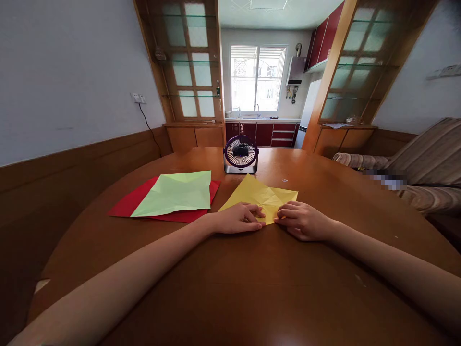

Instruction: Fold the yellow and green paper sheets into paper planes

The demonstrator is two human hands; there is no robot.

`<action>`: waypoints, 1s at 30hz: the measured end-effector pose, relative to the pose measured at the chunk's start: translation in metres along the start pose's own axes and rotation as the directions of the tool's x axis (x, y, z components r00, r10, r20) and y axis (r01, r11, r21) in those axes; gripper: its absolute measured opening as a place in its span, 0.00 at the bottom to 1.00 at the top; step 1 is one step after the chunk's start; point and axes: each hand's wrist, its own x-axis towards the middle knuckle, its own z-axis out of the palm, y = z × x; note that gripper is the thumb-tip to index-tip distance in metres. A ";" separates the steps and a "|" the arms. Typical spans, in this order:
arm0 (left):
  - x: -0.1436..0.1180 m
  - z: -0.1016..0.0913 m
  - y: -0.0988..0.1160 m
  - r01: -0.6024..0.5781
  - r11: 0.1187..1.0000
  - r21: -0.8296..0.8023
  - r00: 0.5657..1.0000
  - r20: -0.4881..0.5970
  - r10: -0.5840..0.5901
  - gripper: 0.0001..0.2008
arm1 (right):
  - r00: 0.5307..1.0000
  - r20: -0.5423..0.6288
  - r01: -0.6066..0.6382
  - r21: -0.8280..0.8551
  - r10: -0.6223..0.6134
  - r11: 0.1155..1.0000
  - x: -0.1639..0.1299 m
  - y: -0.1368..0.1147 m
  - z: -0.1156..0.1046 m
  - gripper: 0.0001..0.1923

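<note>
One broad, curved-edged brown wooden table (252,288) filled most of the lower view. On its left part lay a red paper sheet (126,199), partly covered by a creased pale-green paper sheet (176,192). Near the table's middle, to their right, was a creased yellow paper sheet (252,194), with a round, dark purple desk fan (240,150) just beyond its far corner. The left hand (243,217) rested on the yellow sheet's near left part, fingers bent and slightly apart; the right hand (304,221) had its fingers curled close together at the near right edge — whether either pinched the paper could not be told.

The yellow sheet looked light, thin and pliant, apt to slide on smooth wood and crumple under force; its edges and corners seemed the best hold. Brown tabletop stretched rightward and toward the person — the fan and the other sheets narrowed the far and left sides.
</note>
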 end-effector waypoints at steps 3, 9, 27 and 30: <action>0.000 0.000 0.000 0.000 1.000 -0.003 1.000 0.008 0.000 0.21 | 1.000 -0.001 -0.026 -0.030 0.026 0.999 -0.015 0.006 -0.005 0.15; 0.001 -0.001 0.000 -0.027 0.998 0.048 1.000 0.010 0.027 0.18 | 0.996 -0.003 -0.094 0.051 0.095 0.994 -0.037 0.017 -0.011 0.13; 0.010 0.012 0.019 -0.122 0.861 0.493 0.991 0.009 0.135 0.26 | 0.906 -0.130 -0.323 0.405 0.403 0.855 -0.044 0.023 -0.005 0.13; 0.012 0.015 0.020 -0.111 0.841 0.529 0.992 0.010 0.125 0.27 | 0.902 -0.185 -0.296 0.392 0.390 0.871 -0.044 0.022 -0.005 0.12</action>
